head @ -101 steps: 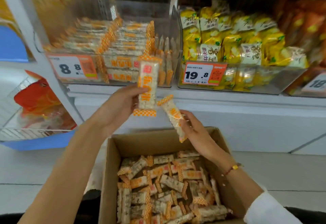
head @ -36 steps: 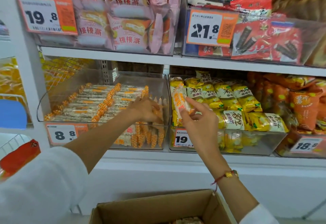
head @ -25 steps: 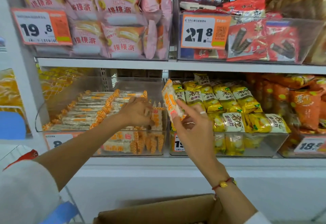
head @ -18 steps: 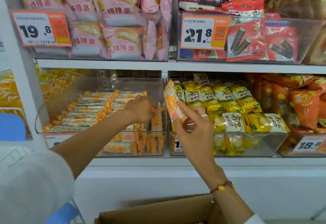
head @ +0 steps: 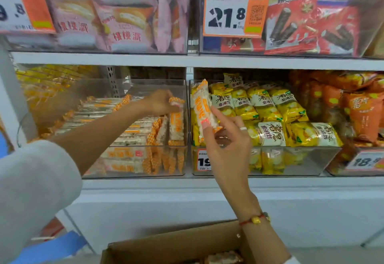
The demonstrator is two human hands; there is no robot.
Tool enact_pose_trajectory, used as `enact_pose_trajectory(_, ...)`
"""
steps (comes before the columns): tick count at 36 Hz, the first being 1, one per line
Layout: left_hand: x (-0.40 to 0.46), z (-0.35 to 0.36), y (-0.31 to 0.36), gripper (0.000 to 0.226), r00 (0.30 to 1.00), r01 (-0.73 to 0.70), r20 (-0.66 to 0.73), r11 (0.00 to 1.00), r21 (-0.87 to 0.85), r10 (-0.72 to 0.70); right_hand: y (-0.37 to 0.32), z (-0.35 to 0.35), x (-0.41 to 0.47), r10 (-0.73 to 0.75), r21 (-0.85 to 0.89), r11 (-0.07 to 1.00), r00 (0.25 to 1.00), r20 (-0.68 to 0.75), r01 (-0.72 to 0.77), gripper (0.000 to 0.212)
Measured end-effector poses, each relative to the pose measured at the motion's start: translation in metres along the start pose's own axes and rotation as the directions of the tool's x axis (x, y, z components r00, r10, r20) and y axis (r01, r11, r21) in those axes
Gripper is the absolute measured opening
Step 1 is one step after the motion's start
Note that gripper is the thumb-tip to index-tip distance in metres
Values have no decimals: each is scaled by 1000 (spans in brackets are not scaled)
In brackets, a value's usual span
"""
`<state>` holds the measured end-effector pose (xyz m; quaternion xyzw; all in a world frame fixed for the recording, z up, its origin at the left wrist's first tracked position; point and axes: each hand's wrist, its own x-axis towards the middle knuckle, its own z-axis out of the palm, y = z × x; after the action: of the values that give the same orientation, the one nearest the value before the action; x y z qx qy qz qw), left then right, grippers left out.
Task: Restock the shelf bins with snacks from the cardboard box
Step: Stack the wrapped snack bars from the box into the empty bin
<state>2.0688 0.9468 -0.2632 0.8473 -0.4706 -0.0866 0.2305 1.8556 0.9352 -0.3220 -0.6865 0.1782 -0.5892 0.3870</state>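
Note:
My left hand [head: 159,102] reaches into the clear shelf bin [head: 135,172] and pinches the top of an orange-and-white snack bar [head: 176,123] that stands upright at the bin's right wall. Several more such bars lie stacked in that bin. In front of the divider between two bins, my right hand [head: 227,141] holds a second snack bar [head: 202,109] upright between thumb and fingers. The cardboard box [head: 176,247] shows at the bottom edge, with a few bars visible inside.
To the right stands a bin of yellow snack bags [head: 268,116], then orange bags [head: 361,110]. The upper shelf holds pink cake packs [head: 124,20] and red packs [head: 311,22] behind price tags. A white shelf ledge [head: 187,184] runs under the bins.
My left hand has set its bar upright at the bin's right wall and still grips its top. My right hand stays about level with its bar. The camera has come closer to the shelf.

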Motion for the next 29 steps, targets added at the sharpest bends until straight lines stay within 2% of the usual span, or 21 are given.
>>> enact_pose_trajectory(2,-6,-4,0,37,999,53,3,981,-186,-53,-3,4,-2,-6,4,1000,1000,8,6,34)
enact_pose_trajectory(3,-10,-5,-1,40,998,60,2,981,-183,-61,-4,6,-4,-13,0,1000,1000,13,13,34)
enact_pose_trajectory(7,-17,-6,-4,40,989,40,-145,980,192,-12,-8,15,-12,-52,-18,998,997,64,54,35)
enact_pose_trajectory(11,-21,-2,-1,38,979,47,-202,915,400,39,-8,19,-18,-135,-105,983,983,123,148,36)
enact_pose_trajectory(13,-21,0,0,39,977,74,-213,901,427,21,-7,20,-18,-168,-180,965,976,138,192,37)
enact_pose_trajectory(16,-20,1,-6,39,983,70,-186,929,363,-1,-6,21,-11,-183,-340,909,963,198,242,37)
enact_pose_trajectory(20,-24,6,-21,31,993,14,-115,999,-33,-18,-9,25,2,-183,-550,764,931,316,337,37)
enact_pose_trajectory(23,-29,15,-31,20,984,-8,-179,997,-74,-5,-11,34,10,-230,-659,615,898,375,433,24)
enact_pose_trajectory(25,-30,22,-37,31,978,-42,-207,993,-109,19,-12,42,13,-240,-724,519,890,387,455,12)
enact_pose_trajectory(27,-31,26,-40,36,980,-52,-197,987,-154,21,-11,48,16,-233,-763,471,897,375,442,16)
enact_pose_trajectory(29,-30,26,-42,32,982,-51,-188,986,-156,21,-8,52,14,-219,-783,451,904,369,429,18)
